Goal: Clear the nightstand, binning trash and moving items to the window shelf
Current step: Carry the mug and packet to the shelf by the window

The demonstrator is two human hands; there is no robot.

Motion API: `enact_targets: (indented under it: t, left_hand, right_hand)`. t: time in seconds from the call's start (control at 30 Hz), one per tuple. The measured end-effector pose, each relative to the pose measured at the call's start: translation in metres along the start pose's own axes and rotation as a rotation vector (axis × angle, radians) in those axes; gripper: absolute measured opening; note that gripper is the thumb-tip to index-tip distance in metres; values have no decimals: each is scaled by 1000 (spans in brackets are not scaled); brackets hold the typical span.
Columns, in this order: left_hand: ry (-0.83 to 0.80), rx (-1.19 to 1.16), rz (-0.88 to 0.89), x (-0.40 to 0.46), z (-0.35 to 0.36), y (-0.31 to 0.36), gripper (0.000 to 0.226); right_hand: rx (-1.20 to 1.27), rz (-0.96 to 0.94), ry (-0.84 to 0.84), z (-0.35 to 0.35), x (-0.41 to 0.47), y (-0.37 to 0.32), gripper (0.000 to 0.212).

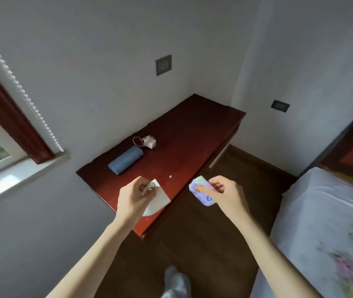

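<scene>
Left hand [135, 193] pinches white paper [158, 197]; right hand [225, 191] pinches a colourful wrapper [201, 192] over the nightstand [188, 136].

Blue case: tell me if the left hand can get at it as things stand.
Probably not right away. The blue case lies uncovered on the nightstand, just beyond the left hand, but that hand already grips white paper; it would need to drop it first.

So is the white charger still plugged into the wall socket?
Unplugged. The white charger lies on the nightstand with its prongs exposed, beside the blue case.
</scene>
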State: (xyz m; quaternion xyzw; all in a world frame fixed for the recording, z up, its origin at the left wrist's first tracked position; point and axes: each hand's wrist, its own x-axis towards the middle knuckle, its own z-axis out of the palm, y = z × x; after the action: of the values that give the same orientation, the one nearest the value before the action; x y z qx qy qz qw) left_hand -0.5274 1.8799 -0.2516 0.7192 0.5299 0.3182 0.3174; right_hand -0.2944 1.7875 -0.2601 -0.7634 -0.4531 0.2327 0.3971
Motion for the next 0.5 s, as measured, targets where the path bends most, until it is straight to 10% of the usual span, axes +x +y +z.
enact_targets:
  t: [0.5]
  left_hand:
    - [175,-8,-201,128,45,-21,20]
  right_hand:
    - [-87,-119,-248,65,221,10,8]
